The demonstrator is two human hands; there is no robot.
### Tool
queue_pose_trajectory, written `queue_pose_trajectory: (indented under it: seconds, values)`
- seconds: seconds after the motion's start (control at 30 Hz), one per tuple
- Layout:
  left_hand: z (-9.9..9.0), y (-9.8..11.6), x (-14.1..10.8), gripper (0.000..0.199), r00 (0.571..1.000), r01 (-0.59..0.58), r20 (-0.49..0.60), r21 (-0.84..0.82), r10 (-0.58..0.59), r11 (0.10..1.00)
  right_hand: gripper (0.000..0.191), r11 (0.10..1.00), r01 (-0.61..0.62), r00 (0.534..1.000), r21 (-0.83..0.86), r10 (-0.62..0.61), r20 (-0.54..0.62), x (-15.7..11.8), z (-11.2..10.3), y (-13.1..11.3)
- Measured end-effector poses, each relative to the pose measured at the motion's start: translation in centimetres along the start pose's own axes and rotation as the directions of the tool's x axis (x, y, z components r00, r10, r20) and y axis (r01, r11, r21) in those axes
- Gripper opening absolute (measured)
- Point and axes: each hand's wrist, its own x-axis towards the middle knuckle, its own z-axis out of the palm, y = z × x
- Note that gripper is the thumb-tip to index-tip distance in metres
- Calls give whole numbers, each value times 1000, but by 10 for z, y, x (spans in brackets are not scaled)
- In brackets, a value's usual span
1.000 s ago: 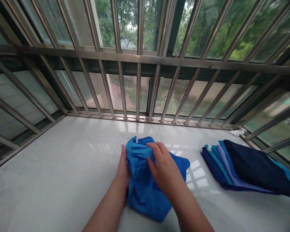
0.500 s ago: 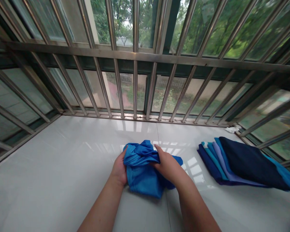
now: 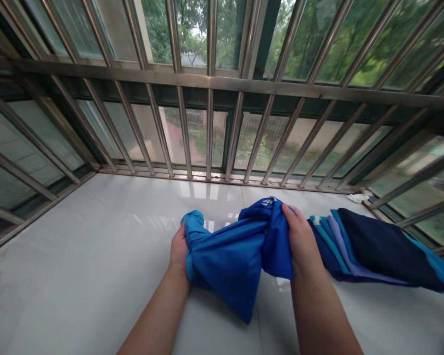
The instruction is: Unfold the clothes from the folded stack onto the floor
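Note:
A blue garment (image 3: 225, 251), perhaps a shirt, is stretched between my two hands just over the white tiled surface. My left hand (image 3: 179, 251) grips its lighter blue, bunched end. At the other end, my right hand (image 3: 301, 236) is closed on a darker blue part with a small white print near its top. The middle of the cloth sags, and one corner hangs down toward me. Fingers of both hands are partly hidden behind the fabric, and the garment's exact kind cannot be made out.
To the right lies a stack of folded clothes (image 3: 385, 246) in navy, teal, lilac and blue. A crumpled white tissue-like scrap (image 3: 359, 197) sits in the far right corner. Metal bars (image 3: 209, 128) in front of windows border the glossy white surface (image 3: 89, 276).
My right hand has moved right and slightly up, pulling its end of the garment out. The bunched cloth is now spread wider, and the white print shows. My left hand has barely moved.

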Motion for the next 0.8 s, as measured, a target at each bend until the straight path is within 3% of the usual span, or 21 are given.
queue_pose_trajectory:
  seconds: [0.1,0.17,0.2,0.27,0.33,0.37,0.4,0.43,0.5,0.57,0.63,0.67,0.73,0.8]
  values:
    - [-2,0,2,24,999,-24,-35,10,24,1000,43,990,58,951,-126,-93,-296,13,-4,5]
    - [0,-1,0,24,999,-34,-32,12,34,999,37,930,175,913,-324,-276,-299,9,-1,2]
    - [1,-2,-1,23,999,-38,-25,10,38,999,35,860,258,908,-439,-371,-193,3,3,0]
    - [4,-2,-6,20,1000,-26,2,-1,26,1000,39,674,464,879,-575,-433,201,-13,14,-2]
    - [7,0,-10,20,998,28,48,-15,-27,999,64,532,621,766,-576,-256,590,-31,27,3]
    - [7,1,-12,22,996,60,70,-21,-58,998,80,482,654,710,-583,-125,693,-37,32,7]
    - [7,3,-13,24,993,82,82,-27,-79,996,90,431,657,686,-618,-4,727,-42,36,12]
    - [7,5,-13,26,993,88,81,-32,-86,996,89,375,635,702,-676,86,707,-43,38,16]
    - [5,7,-10,29,996,74,47,-30,-73,997,65,298,534,790,-791,159,592,-41,37,18]
    - [3,5,-4,28,996,90,-14,3,-90,996,49,348,412,872,-842,117,475,-33,30,10]
    - [2,-2,1,21,995,92,-43,62,-89,994,46,551,306,926,-776,15,376,-29,25,-6]
    - [2,-7,2,27,998,54,-39,101,-50,993,47,686,263,945,-679,-42,324,-30,24,-14]
    - [3,-16,2,60,996,-84,31,181,80,980,55,913,198,971,-357,-132,199,-37,28,-29]
    - [6,-24,-3,82,979,-169,149,222,138,960,66,987,161,979,-27,-156,133,-49,37,-39]
